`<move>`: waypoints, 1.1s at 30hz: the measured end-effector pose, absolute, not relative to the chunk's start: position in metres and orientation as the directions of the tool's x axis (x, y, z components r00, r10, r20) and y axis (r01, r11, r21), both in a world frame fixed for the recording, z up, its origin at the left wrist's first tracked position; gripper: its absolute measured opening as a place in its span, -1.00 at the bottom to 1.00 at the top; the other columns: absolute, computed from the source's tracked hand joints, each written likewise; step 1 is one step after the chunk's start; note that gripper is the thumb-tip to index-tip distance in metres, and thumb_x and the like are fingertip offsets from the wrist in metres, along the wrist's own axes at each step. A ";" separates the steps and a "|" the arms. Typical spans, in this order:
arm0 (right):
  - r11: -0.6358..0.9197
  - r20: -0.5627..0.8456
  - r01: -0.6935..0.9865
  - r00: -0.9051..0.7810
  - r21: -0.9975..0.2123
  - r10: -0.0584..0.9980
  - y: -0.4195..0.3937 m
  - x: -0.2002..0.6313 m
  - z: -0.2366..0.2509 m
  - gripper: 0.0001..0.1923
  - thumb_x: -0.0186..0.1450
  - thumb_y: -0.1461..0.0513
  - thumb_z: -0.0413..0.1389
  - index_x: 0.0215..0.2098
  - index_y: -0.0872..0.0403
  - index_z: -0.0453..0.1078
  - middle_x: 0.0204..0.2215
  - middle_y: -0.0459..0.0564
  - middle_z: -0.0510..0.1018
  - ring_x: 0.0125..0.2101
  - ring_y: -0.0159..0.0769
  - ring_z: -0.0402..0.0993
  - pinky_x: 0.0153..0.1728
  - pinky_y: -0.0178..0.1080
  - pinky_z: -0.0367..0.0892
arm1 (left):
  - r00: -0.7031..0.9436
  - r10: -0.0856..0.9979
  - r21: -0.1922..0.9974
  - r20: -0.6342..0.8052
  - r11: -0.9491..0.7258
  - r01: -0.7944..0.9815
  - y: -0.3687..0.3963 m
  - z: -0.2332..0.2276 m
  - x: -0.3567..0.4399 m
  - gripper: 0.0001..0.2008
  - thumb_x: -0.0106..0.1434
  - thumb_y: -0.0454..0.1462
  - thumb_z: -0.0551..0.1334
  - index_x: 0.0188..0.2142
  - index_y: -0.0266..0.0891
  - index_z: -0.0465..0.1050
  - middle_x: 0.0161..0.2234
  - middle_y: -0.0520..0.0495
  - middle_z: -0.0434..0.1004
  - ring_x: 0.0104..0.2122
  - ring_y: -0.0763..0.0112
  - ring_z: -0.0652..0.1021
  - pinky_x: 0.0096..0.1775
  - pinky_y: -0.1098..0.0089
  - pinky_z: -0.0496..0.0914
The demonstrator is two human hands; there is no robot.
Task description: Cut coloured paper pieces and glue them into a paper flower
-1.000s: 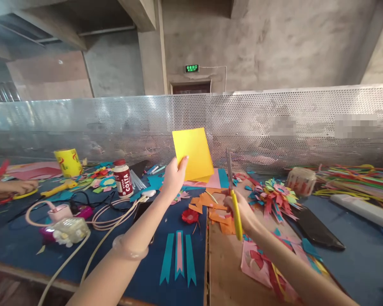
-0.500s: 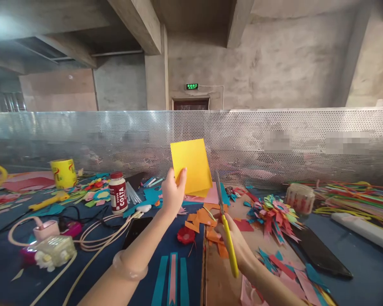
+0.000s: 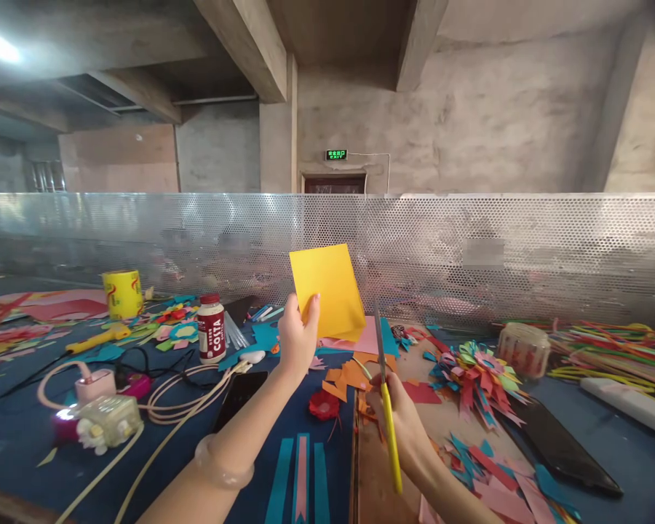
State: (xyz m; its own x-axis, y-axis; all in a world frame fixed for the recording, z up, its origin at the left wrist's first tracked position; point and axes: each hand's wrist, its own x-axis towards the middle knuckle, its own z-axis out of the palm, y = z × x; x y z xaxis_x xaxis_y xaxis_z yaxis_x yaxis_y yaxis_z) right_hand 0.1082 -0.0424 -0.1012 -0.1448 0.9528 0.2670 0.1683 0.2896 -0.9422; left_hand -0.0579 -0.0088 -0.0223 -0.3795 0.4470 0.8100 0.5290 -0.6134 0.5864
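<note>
My left hand [image 3: 299, 331] pinches a yellow sheet of paper [image 3: 332, 291] by its lower left side, thumb in front, and holds it up above the table. To its right, my right hand [image 3: 396, 411] is closed around yellow-handled scissors [image 3: 390, 437]. The blades point up, apart from the paper's right edge. Below the hands lie orange paper scraps [image 3: 346, 375] and a red paper flower [image 3: 324, 405]. Blue and pink paper strips [image 3: 302, 473] lie near the front of the table.
A brown-and-white bottle [image 3: 211, 331], coiled cables [image 3: 180, 397] and a yellow glue gun [image 3: 98, 340] are on the left. A ribbon rosette [image 3: 477, 371], a black phone [image 3: 568, 447] and a clear jar [image 3: 522, 351] are on the right. A perforated metal screen [image 3: 240, 240] stands behind.
The view has shifted slightly, so most things appear a little further right and lower. Another person's hand at the far left has gone out of view. Both my hands keep their holds.
</note>
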 end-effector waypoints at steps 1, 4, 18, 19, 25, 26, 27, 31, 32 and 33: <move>0.256 0.235 0.138 -0.152 -0.957 0.960 -0.045 0.107 -0.099 -0.86 0.15 0.14 -0.06 -0.37 0.02 0.10 -0.62 -0.21 0.24 -0.66 -0.44 0.16 -0.64 -0.37 0.09 | -0.379 0.445 0.585 0.811 -0.611 0.534 -0.009 -0.023 -0.058 -0.80 0.22 -0.13 0.08 -0.41 -0.20 0.21 -0.45 -0.02 0.39 -0.43 0.42 0.42 -0.42 0.47 0.24; 0.211 0.190 0.114 -0.172 -0.971 0.967 -0.050 0.105 -0.094 -0.85 0.10 0.18 -0.05 -0.35 0.02 0.11 -0.70 -0.29 0.10 -0.73 -0.49 0.01 -0.70 -0.39 -0.05 | -0.373 0.429 0.569 0.822 -0.609 0.553 -0.009 -0.023 -0.057 -0.80 0.24 -0.14 0.07 -0.43 -0.20 0.17 -0.49 0.00 0.37 -0.47 0.44 0.41 -0.45 0.48 0.23; 0.381 0.354 0.319 -0.142 -0.868 0.925 -0.044 0.105 -0.105 -0.85 0.09 0.20 -0.08 -0.43 0.11 0.24 -0.57 -0.14 0.30 -0.54 -0.40 0.24 -0.54 -0.38 0.14 | -0.325 0.375 0.496 0.868 -0.631 0.596 -0.010 -0.027 -0.052 -0.82 0.24 -0.16 0.08 -0.40 -0.22 0.20 -0.48 -0.01 0.41 -0.47 0.46 0.44 -0.48 0.50 0.26; 0.362 0.335 0.313 -0.138 -0.878 0.932 -0.044 0.104 -0.105 -0.84 0.09 0.19 -0.09 -0.42 0.11 0.24 -0.58 -0.14 0.29 -0.56 -0.40 0.23 -0.56 -0.38 0.14 | -0.321 0.379 0.496 0.868 -0.634 0.593 -0.010 -0.027 -0.051 -0.82 0.24 -0.16 0.08 -0.40 -0.22 0.20 -0.48 -0.01 0.41 -0.48 0.46 0.44 -0.48 0.51 0.26; 0.351 0.327 0.291 -0.128 -0.890 0.936 -0.040 0.103 -0.111 -0.87 0.11 0.17 -0.09 -0.46 0.08 0.16 -0.62 -0.18 0.24 -0.63 -0.44 0.17 -0.63 -0.39 0.10 | -0.299 0.357 0.465 0.885 -0.651 0.600 -0.011 -0.028 -0.047 -0.80 0.23 -0.18 0.10 -0.47 -0.20 0.13 -0.57 0.07 0.32 -0.57 0.53 0.37 -0.55 0.53 0.21; 0.371 0.350 0.296 -0.124 -0.880 0.929 -0.038 0.103 -0.113 -0.87 0.12 0.17 -0.09 -0.47 0.08 0.16 -0.59 -0.16 0.26 -0.61 -0.43 0.19 -0.61 -0.39 0.12 | -0.291 0.347 0.453 0.891 -0.656 0.604 -0.012 -0.028 -0.047 -0.78 0.23 -0.19 0.10 -0.48 -0.20 0.11 -0.60 0.09 0.28 -0.61 0.54 0.34 -0.58 0.53 0.19; 0.383 0.364 0.305 -0.121 -0.872 0.924 -0.037 0.104 -0.114 -0.87 0.12 0.17 -0.09 -0.46 0.08 0.17 -0.57 -0.15 0.27 -0.59 -0.42 0.21 -0.59 -0.38 0.13 | -0.285 0.338 0.441 0.897 -0.658 0.610 -0.012 -0.028 -0.046 -0.76 0.23 -0.19 0.10 -0.50 -0.19 0.08 -0.63 0.12 0.24 -0.64 0.56 0.31 -0.59 0.53 0.17; 0.403 0.389 0.341 -0.114 -0.849 0.914 -0.036 0.106 -0.117 -0.89 0.12 0.20 -0.09 -0.44 0.09 0.20 -0.56 -0.14 0.28 -0.54 -0.38 0.24 -0.56 -0.37 0.14 | -0.269 0.321 0.419 0.908 -0.661 0.623 -0.013 -0.029 -0.045 -0.77 0.23 -0.20 0.10 -0.49 -0.19 0.08 -0.63 0.12 0.23 -0.63 0.56 0.31 -0.58 0.53 0.18; 0.405 0.391 0.336 -0.112 -0.851 0.914 -0.036 0.106 -0.116 -0.89 0.12 0.21 -0.09 -0.44 0.09 0.20 -0.56 -0.14 0.28 -0.54 -0.38 0.24 -0.56 -0.37 0.14 | -0.268 0.323 0.419 0.908 -0.661 0.622 -0.013 -0.029 -0.045 -0.78 0.23 -0.20 0.09 -0.48 -0.19 0.10 -0.62 0.10 0.25 -0.61 0.55 0.33 -0.57 0.52 0.19; 0.400 0.386 0.325 -0.110 -0.857 0.916 -0.037 0.105 -0.116 -0.89 0.13 0.20 -0.10 -0.44 0.08 0.19 -0.56 -0.14 0.28 -0.55 -0.39 0.24 -0.56 -0.37 0.14 | -0.267 0.326 0.421 0.907 -0.663 0.619 -0.013 -0.029 -0.045 -0.79 0.24 -0.20 0.09 -0.48 -0.19 0.11 -0.61 0.09 0.27 -0.60 0.54 0.34 -0.56 0.52 0.20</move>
State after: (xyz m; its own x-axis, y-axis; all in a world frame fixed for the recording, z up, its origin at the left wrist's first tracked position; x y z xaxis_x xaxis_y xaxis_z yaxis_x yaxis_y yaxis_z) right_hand 0.1054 -0.0370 -0.1158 -0.1104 0.9159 0.3858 0.3245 0.4002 -0.8571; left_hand -0.0449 -0.0131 -0.0286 -0.2673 0.3258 0.9069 0.6193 -0.6630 0.4207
